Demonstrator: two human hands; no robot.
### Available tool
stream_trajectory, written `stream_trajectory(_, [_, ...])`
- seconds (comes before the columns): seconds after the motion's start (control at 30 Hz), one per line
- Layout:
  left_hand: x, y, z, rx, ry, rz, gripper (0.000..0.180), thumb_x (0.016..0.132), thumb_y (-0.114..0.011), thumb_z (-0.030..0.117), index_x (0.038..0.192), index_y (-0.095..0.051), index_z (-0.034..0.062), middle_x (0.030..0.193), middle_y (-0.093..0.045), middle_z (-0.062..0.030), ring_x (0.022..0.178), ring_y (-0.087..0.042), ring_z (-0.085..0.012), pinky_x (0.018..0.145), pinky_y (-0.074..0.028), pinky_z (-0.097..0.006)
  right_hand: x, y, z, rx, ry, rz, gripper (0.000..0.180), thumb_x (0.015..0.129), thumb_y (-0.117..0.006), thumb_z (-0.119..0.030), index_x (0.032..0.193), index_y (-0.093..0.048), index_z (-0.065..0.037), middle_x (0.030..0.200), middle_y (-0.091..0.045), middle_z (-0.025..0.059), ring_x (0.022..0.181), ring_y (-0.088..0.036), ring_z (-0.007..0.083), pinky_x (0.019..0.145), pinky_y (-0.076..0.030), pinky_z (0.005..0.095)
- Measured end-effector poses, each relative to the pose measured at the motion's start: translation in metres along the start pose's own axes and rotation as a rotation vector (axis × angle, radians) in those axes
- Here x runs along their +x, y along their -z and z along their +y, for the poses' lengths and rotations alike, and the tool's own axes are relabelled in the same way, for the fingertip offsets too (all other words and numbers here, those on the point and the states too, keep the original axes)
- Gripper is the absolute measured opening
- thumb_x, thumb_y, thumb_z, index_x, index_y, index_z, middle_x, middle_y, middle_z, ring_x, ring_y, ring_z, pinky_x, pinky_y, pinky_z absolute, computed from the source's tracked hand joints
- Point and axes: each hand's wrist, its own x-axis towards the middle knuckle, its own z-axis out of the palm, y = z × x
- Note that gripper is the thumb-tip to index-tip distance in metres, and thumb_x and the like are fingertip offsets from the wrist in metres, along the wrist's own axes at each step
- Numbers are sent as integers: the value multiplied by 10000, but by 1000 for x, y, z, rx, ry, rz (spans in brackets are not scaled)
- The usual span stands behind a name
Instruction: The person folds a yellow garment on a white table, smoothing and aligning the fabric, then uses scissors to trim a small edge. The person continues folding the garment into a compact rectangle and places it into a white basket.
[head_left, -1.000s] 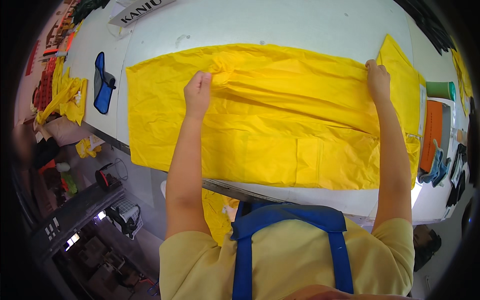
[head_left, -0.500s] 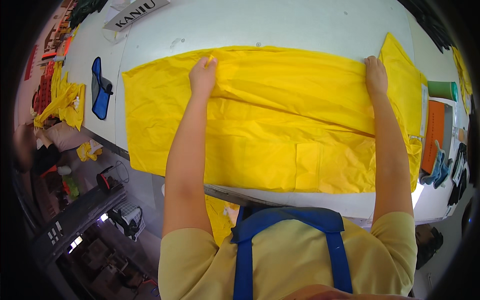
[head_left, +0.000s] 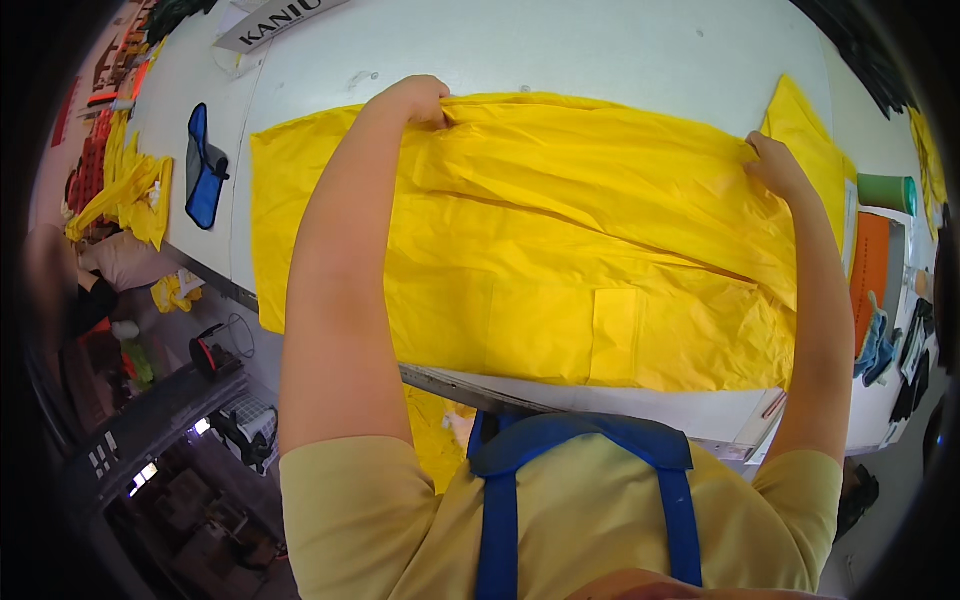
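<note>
A large yellow garment [head_left: 560,250] of thin shiny fabric lies spread flat across a white table [head_left: 560,50]. A square patch pocket [head_left: 612,335] shows on its near half. My left hand [head_left: 412,100] pinches the garment's far edge at the upper left. At the right end of that far edge, my right hand [head_left: 770,165] grips the cloth. Both arms reach across the fabric from the near side. A fold line runs between the two hands.
A blue and black item [head_left: 203,165] lies at the table's left end, with a pile of yellow cloth [head_left: 125,190] beyond it. A green roll [head_left: 885,192] and an orange piece [head_left: 870,265] sit at the right. A white sign [head_left: 280,20] lies at the far edge.
Both hands have carried the garment's upper layer farther toward the far edge of the table, flattening the bunched cloth under my left hand. The right hand stays at the right corner.
</note>
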Motion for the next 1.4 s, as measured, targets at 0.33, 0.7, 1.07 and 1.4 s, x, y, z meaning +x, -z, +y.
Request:
stream_trajectory(0.33, [-247, -135, -2, 94, -439, 1136, 155, 552, -565, 42, 680, -509, 109, 704, -459, -71, 667, -477, -285, 558, -342, -401, -259, -35, -22, -101, 456, 654, 258, 614, -515, 84, 846, -478, -22, 879, -494, 172, 860, -508, 392, 789, -426, 475])
stream_trajectory(0.7, [-288, -207, 89, -223, -472, 802, 538, 690, -709, 413, 1125, -584, 122, 1210, -519, -134, 1174, -434, -337, 989, -284, -510, -297, -125, -18, -97, 355, 364, 276, 593, -644, -71, 844, -529, -84, 920, -515, 101, 958, -499, 315, 901, -387, 422])
stream_trajectory(1.07, [-248, -187, 185, -487, -403, 724, 382, 779, -687, 224, 1102, -592, 44, 1106, -599, -145, 1021, -551, -329, 876, -436, -400, -265, -80, 122, -290, -113, 385, 646, 682, -595, 70, 1286, -469, -122, 1294, -506, 118, 1244, -432, 309, 1052, -332, 420])
stream_trajectory(1.4, [-191, -166, 241, -745, -10, 428, 168, 826, -626, 202, 832, -602, 37, 783, -632, -104, 743, -606, -285, 661, -481, -396, -280, -89, 150, 116, -307, 600, 465, 817, -496, 36, 1268, -498, -77, 1296, -501, 145, 1216, -457, 308, 1029, -363, 387])
